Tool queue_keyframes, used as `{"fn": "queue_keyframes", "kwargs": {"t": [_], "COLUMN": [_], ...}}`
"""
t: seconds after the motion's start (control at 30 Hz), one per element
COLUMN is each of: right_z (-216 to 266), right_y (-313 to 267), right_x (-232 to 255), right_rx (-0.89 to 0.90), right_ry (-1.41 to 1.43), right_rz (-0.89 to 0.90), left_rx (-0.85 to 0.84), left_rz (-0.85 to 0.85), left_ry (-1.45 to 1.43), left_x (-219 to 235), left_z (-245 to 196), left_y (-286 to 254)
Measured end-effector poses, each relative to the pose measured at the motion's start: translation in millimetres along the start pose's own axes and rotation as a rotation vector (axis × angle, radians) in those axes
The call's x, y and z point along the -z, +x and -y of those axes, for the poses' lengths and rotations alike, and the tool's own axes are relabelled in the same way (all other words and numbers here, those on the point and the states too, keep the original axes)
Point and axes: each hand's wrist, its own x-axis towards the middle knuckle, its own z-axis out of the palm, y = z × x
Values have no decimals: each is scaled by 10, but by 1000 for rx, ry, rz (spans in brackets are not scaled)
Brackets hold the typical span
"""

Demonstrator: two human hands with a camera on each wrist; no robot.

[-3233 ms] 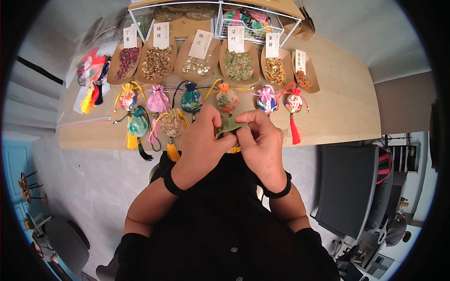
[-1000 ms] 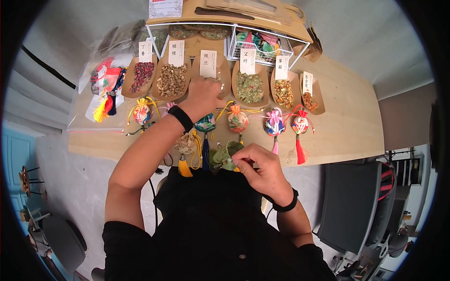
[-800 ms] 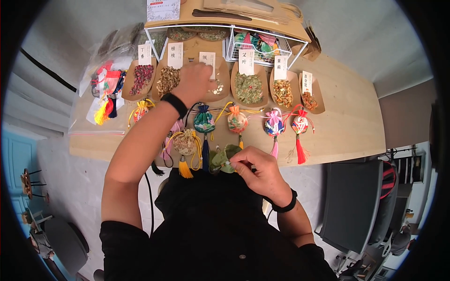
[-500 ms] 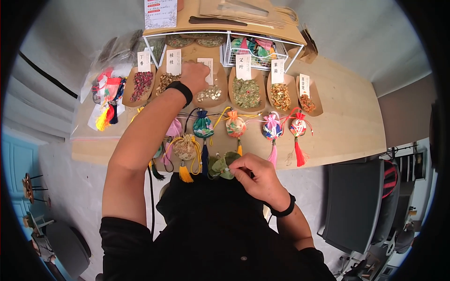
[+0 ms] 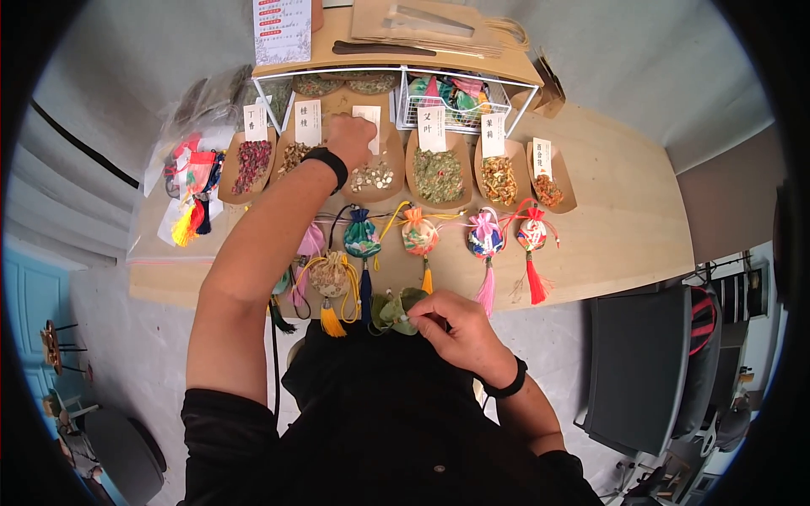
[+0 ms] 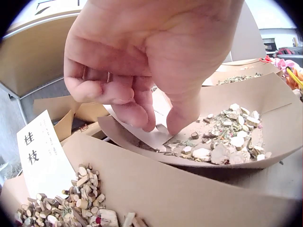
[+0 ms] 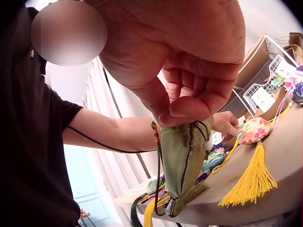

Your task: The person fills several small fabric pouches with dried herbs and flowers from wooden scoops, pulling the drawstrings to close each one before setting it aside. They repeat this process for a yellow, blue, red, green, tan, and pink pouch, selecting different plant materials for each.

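Observation:
My left hand [image 5: 348, 142] is over the third kraft paper tray [image 5: 392, 150], which holds pale sliced herb pieces [image 5: 371, 175]. Its thumb and fingertips meet at a white label card [image 6: 151, 137] leaning in that tray; the curled fingers hide part of the card. Low in front of the body, my right hand [image 5: 460, 333] pinches the top of a green cloth sachet pouch [image 5: 395, 312] between thumb and fingers. The right wrist view shows the pouch hanging from the fingertips, with a dark green drawstring cord [image 7: 158, 165] and a bead [image 7: 207, 145] at its neck.
Several trays of dried herbs with labels line the table, including red buds [image 5: 251, 164] and green leaves [image 5: 437, 175]. In front lie tasselled sachets, such as an orange one [image 5: 419, 236] and a beige one [image 5: 331, 277]. A white-framed shelf [image 5: 396, 72] stands behind.
My left hand has left the green pouch and reached forward to the third tray, whose label card stands straighter. My right hand keeps the pouch, now lower by the table edge.

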Motion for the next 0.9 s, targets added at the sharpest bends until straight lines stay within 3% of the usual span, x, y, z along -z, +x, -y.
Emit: {"fn": "queue_keyframes", "kwargs": {"t": [0.3,0.53,0.63,0.73,0.83,0.9], "right_z": [4,74,201,249,281,290], "right_y": [6,176,318,513,760,942], "right_x": [10,77,166,236,269,261], "right_rx": [23,68,79,144,133,28], "right_ry": [-15,-13,-32,-41,50,230], "right_rz": [-14,-19,-27,-71,-119,-81], "left_rx": [-1,-29,-1,-57,18,-88], "left_rz": [-163,-312,-266,-124,-17,23], "left_ry": [-77,-302,-585,-1116,-1489,-1668], "left_x": [-191,20,394,470,655,646], "left_z": [101,146,116,117,-138,-289], "left_y": [77,-227,-663,-1132,-1678,-1919]}}
